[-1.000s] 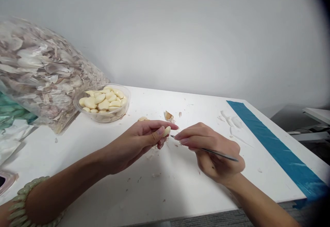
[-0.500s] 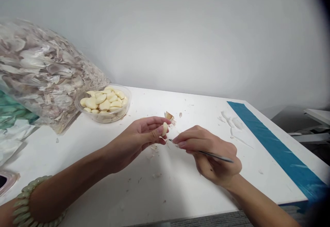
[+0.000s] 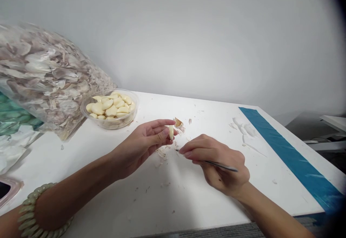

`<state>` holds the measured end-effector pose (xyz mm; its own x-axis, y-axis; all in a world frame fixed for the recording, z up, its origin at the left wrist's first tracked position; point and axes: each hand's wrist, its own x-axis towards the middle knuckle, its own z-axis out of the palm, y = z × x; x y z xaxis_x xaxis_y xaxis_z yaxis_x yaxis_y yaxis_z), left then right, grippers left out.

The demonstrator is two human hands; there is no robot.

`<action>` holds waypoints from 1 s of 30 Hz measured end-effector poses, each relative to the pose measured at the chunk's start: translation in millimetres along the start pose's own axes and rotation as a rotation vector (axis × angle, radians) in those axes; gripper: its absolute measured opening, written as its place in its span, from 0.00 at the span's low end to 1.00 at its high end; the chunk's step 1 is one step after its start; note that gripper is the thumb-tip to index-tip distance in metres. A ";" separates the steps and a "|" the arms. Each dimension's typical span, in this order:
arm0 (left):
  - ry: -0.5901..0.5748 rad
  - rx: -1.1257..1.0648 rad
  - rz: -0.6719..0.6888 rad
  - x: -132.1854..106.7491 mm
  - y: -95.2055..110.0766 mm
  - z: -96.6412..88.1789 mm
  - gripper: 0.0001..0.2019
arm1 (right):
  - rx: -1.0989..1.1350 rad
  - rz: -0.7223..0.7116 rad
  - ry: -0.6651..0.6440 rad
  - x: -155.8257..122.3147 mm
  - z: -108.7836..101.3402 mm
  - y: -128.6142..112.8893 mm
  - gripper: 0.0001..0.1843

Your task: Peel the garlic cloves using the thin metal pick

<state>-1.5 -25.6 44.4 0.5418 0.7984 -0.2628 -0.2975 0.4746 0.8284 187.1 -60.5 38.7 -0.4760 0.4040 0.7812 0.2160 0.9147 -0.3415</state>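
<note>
My left hand pinches a peeled, pale garlic clove between thumb and fingertips, just above the white table. My right hand is closed on a thin metal tool, its pointed tip close below the clove. Bits of papery skin lie on the table under both hands. A green bead bracelet circles my left wrist.
A clear plastic bowl with several peeled cloves stands at the back left. Beside it leans a big clear bag of garlic skins. A loose skin piece lies behind the hands. Blue tape runs along the table's right side.
My left hand has turned the clove more upright and drawn it slightly left. My right hand with the tool has shifted left and down. More skin flakes lie beneath the hands.
</note>
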 end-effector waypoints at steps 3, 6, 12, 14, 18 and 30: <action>0.028 0.001 0.004 0.7 -0.2 -0.2 0.14 | 0.024 0.001 -0.010 -0.2 0.2 0.5 0.14; 0.044 0.003 0.008 1.7 -1.7 -1.3 0.14 | 0.025 -0.003 -0.007 -0.2 0.3 1.0 0.15; 0.093 -0.019 0.039 4.7 -6.5 -6.9 0.13 | 0.026 0.004 -0.020 -1.5 0.2 0.8 0.15; 0.105 -0.028 0.049 5.5 -7.2 -8.2 0.12 | 0.015 0.017 -0.016 -2.4 0.2 1.2 0.15; 0.105 -0.031 0.049 6.3 -7.0 -8.0 0.10 | -0.045 0.063 0.047 -4.0 1.0 3.7 0.16; -0.006 -0.008 0.064 5.6 -9.7 -8.2 0.07 | -0.048 0.106 0.137 -1.6 2.3 4.5 0.20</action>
<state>-2.0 -22.7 30.8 0.5260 0.8249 -0.2070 -0.3375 0.4258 0.8395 186.9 -57.1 34.7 -0.3281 0.4909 0.8071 0.3007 0.8642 -0.4034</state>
